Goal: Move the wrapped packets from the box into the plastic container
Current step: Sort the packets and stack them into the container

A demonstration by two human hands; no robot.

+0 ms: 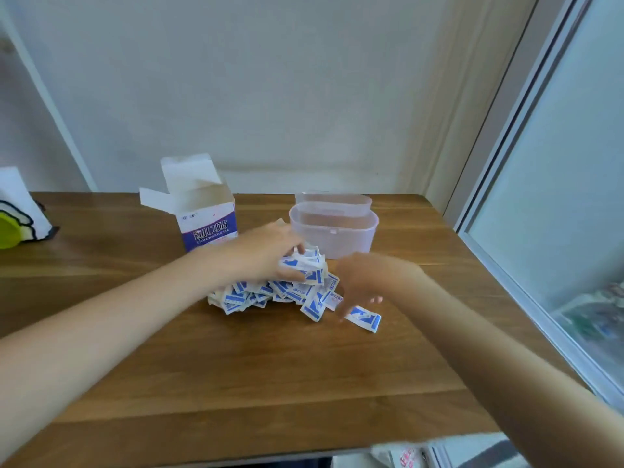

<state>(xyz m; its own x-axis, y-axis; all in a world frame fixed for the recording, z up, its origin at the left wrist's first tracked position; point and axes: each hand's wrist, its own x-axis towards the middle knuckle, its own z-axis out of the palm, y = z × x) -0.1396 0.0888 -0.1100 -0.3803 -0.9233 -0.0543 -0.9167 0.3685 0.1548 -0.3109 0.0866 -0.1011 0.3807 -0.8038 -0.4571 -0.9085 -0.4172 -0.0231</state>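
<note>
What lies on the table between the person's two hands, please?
In the head view, a heap of blue-and-white wrapped packets lies between the left hand, which grips a bunch, and the right hand.

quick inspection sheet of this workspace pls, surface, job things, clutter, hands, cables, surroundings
surface: wooden table, packets piled at its middle
job's things: open box upright; packets heaped in front of it; plastic container open, no packets seen inside; its lid behind
clutter: white and green item at the left edge
grippers: left hand grips a bunch of packets; right hand blurred, fingers spread over the pile
cables: nothing seen
surroundings: white wall; glass panel on the right
</note>
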